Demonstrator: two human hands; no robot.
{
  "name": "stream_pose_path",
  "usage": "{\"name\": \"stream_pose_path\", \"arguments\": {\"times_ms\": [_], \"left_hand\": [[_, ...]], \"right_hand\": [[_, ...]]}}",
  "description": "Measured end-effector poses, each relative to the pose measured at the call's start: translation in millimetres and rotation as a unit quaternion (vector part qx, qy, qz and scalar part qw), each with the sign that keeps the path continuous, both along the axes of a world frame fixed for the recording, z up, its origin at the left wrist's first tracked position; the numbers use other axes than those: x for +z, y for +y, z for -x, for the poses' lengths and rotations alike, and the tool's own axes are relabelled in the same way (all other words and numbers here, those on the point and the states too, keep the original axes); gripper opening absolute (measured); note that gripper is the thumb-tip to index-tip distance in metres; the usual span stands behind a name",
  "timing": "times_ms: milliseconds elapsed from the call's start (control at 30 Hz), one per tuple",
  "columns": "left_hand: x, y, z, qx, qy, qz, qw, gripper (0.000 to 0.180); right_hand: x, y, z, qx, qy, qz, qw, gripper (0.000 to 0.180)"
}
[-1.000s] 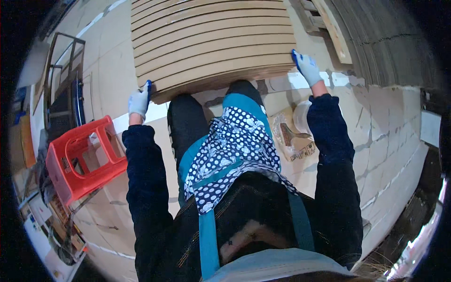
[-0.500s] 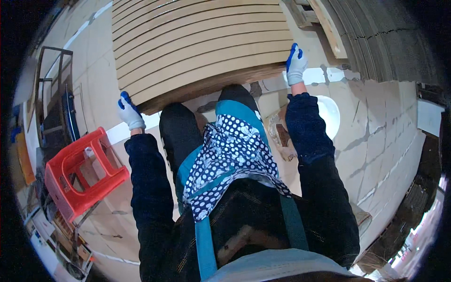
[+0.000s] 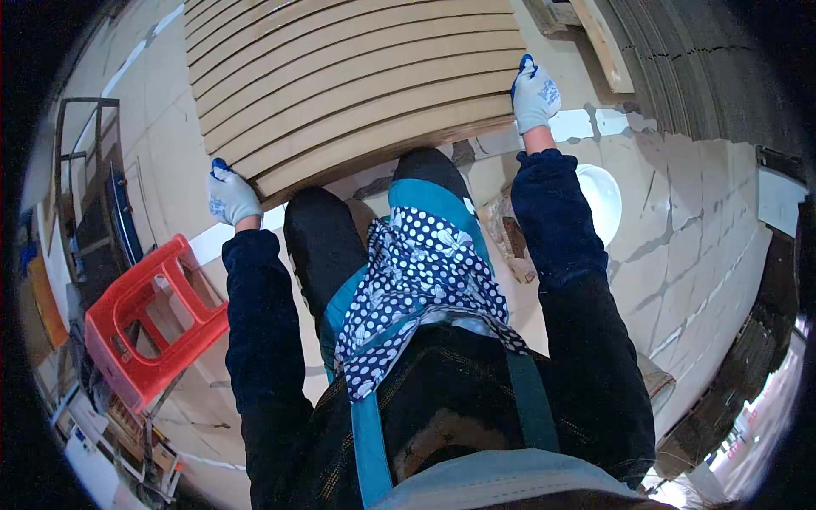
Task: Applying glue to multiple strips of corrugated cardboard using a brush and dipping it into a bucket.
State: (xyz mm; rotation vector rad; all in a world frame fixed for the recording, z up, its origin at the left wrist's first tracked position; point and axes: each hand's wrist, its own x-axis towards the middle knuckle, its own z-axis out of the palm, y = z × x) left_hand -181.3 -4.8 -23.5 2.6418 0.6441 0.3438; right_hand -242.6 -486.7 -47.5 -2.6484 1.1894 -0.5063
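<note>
A wide stack of tan cardboard sheets [image 3: 365, 93] lies before my knees, the sheets overlapping like steps with dark lines between them. My left hand [image 3: 231, 194], in a white glove with blue-coated fingers, is closed on the stack's near left corner. On the right edge, a little farther away, my right hand [image 3: 535, 92] grips the sheets in a matching glove. The fingertips of both hands are partly hidden by the gloves' backs and the cardboard.
A red plastic stool [image 3: 157, 319] lies tipped to my left, near a dark metal frame [image 3: 89, 161]. At right stand a white round bucket or basin [image 3: 600, 206], a wooden pallet piece [image 3: 602, 47] and a tall pile of grey-brown cardboard [image 3: 705, 76]. A polka-dot apron [image 3: 425, 280] covers my lap.
Both hands have shifted slightly away from me, still at the stack's two sides. The stack's near face shows less, and the front sheets appear tilted differently.
</note>
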Motion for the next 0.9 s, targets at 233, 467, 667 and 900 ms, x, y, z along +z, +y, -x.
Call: {"name": "stream_pose_path", "arguments": {"times_ms": [233, 467, 667, 900], "left_hand": [[-18.0, 46.2, -16.4, -0.121, 0.014, -0.061, 0.991, 0.053], [-9.2, 79.0, -53.8, -0.145, 0.074, 0.255, 0.953, 0.049], [-47.6, 74.6, -61.8, -0.067, 0.068, 0.427, 0.899, 0.051], [-38.5, 33.9, -53.5, -0.079, 0.098, 0.092, 0.988, 0.059]], "right_hand": [[1.8, -28.0, 2.0, 0.107, 0.036, 0.022, 0.993, 0.052], [43.6, -39.4, -4.8, 0.145, 0.059, 0.0, 0.988, 0.058], [8.6, 20.2, -17.6, 0.058, -0.027, -0.094, 0.994, 0.063], [13.0, 4.2, -12.6, 0.046, 0.012, -0.104, 0.993, 0.06]]}}
